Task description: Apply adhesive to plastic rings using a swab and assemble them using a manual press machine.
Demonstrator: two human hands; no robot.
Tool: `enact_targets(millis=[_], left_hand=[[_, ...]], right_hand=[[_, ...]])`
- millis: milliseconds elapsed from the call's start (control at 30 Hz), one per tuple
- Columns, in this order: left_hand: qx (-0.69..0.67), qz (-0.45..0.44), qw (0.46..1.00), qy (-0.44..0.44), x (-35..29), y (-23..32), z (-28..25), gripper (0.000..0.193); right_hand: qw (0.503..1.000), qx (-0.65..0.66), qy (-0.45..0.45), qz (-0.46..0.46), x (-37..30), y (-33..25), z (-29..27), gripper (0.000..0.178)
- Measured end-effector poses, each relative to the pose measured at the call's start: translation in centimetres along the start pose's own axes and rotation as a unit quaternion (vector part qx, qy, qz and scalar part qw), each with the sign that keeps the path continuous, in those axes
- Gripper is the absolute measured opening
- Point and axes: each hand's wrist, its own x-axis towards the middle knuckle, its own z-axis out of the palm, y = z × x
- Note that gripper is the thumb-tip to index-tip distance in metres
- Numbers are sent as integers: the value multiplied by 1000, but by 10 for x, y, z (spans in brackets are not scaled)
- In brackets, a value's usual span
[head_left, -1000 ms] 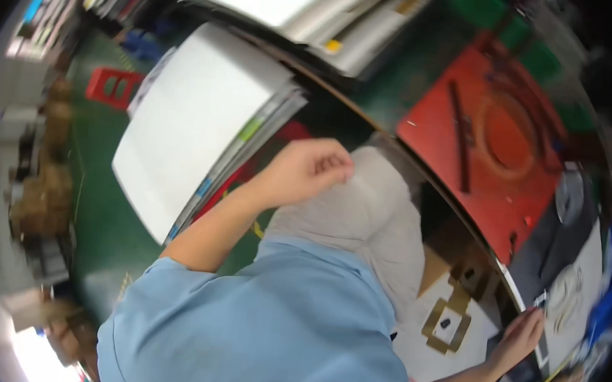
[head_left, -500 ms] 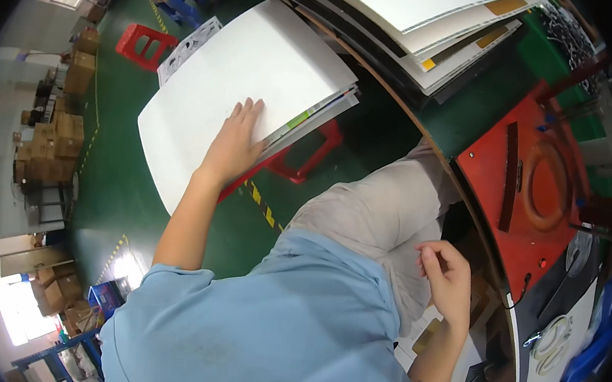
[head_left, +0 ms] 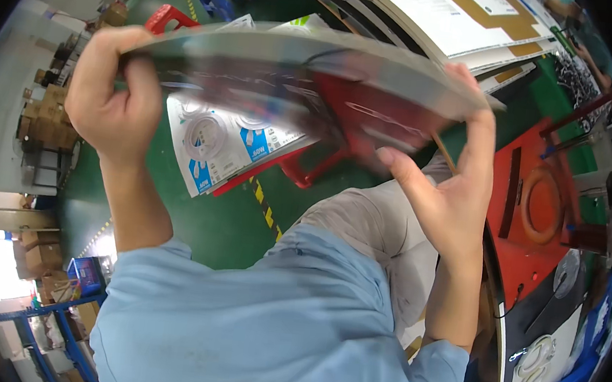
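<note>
A large thin panel (head_left: 258,76) with a glossy, reflective face is held up and tilted in front of me, blurred by motion. My left hand (head_left: 112,102) is closed round its left end. At the right end my right hand (head_left: 461,191) grips it, fingers over the far edge and thumb spread on the near side. Below and beyond the panel lies a white and blue printed card (head_left: 243,152) with round clear plastic shapes on it. A red stool (head_left: 308,169) shows under that card; the panel hides part of both.
Printed boards (head_left: 448,20) are stacked on the table at the far right. A red plate with a ring (head_left: 523,190) and white-handled scissors (head_left: 534,357) are at my right. Another red stool (head_left: 171,20) stands beyond the panel. Yellow-black tape (head_left: 264,205) marks the green floor.
The white panel my left hand rested on has been lifted and tilted, uncovering the printed card. My right hand has come up from beside my leg and taken hold of its right end.
</note>
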Motion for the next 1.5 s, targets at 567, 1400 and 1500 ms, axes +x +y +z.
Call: enact_targets(millis=[567, 1400, 1500], left_hand=[[-159, -183, 920, -310, -141, -42, 197, 41], [-635, -203, 671, -325, -68, 90, 209, 35], [-702, -211, 612, -298, -42, 143, 217, 41]], right_hand=[[715, -138, 505, 463, -443, -129, -308, 87], [337, 111, 822, 445, -781, -180, -70, 36], [341, 113, 802, 478, -770, -129, -85, 35]])
